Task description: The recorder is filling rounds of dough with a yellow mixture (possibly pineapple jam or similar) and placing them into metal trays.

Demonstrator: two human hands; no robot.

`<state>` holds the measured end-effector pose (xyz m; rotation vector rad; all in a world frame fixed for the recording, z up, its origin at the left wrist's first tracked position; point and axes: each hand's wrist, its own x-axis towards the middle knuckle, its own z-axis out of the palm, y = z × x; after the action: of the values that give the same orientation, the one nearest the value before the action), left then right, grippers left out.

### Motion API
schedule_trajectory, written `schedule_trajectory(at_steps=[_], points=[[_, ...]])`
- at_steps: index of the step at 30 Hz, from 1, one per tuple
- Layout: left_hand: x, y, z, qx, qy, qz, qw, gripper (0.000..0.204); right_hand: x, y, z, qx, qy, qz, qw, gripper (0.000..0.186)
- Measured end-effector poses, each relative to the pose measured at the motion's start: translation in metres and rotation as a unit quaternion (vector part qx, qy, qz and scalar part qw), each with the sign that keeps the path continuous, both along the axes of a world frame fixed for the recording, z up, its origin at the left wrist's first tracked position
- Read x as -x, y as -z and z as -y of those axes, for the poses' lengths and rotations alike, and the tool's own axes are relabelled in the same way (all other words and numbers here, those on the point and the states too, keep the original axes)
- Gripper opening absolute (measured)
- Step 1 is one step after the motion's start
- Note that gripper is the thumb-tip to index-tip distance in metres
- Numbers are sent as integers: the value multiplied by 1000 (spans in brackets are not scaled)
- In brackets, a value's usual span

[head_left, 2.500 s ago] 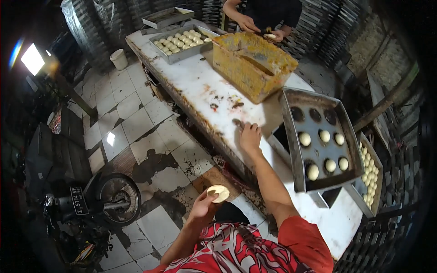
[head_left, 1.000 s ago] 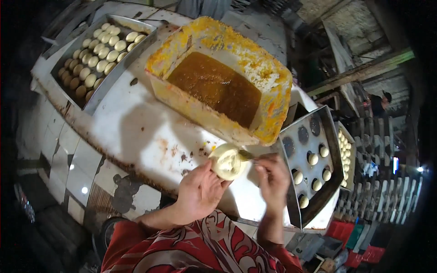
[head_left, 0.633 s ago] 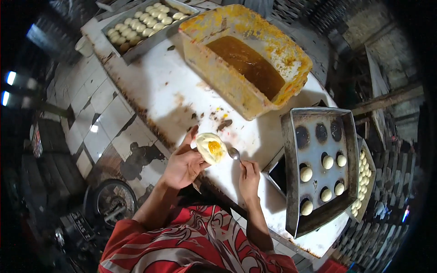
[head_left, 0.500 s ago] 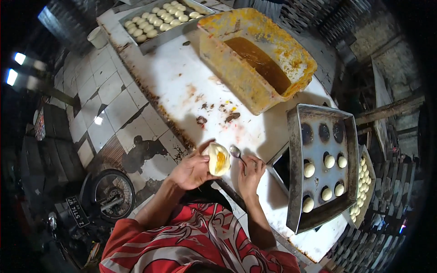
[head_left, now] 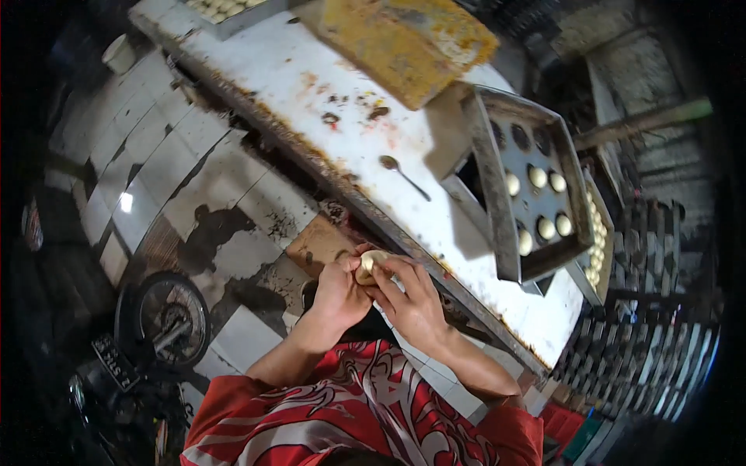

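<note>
Both hands are together in front of my body, just off the near edge of the table. A piece of pale dough [head_left: 368, 267] is pinched between them; its filling is out of sight. My left hand [head_left: 339, 290] holds the dough from the left, its fingers curled round it. From the other side, my right hand [head_left: 413, 301] presses fingertips on the upper edge of the dough. A metal spoon [head_left: 390, 164] lies on the white tabletop [head_left: 287, 85], apart from my hands, its handle pointing toward the right.
A yellow-smeared tub [head_left: 373, 54] stands at the far side. On the right, a deep metal baking pan [head_left: 491, 221] holds several dough balls in round hollows. Another tray [head_left: 604, 289] of dough balls sits beyond it. A motorbike wheel [head_left: 167, 318] stands on the tiled floor, lower left.
My right hand has let go of the spoon, which now lies on the table. It has joined my left hand at the dough, whose yellow filling no longer shows. The view has shifted.
</note>
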<state>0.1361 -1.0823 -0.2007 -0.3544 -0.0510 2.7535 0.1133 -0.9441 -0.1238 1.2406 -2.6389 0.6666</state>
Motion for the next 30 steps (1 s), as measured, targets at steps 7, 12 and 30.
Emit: schedule_trajectory(at_steps=[7, 12, 30], points=[[-26, -36, -63, 433, 214, -213, 849, 38, -20, -47, -97, 47, 138, 338, 930, 10], [-21, -37, -148, 358, 249, -197, 878, 34, -32, -39, -200, 171, 182, 486, 838, 18], [30, 8, -561, 755, 167, -560, 296, 70, -11, 118, -561, 434, 522, 135, 721, 19]])
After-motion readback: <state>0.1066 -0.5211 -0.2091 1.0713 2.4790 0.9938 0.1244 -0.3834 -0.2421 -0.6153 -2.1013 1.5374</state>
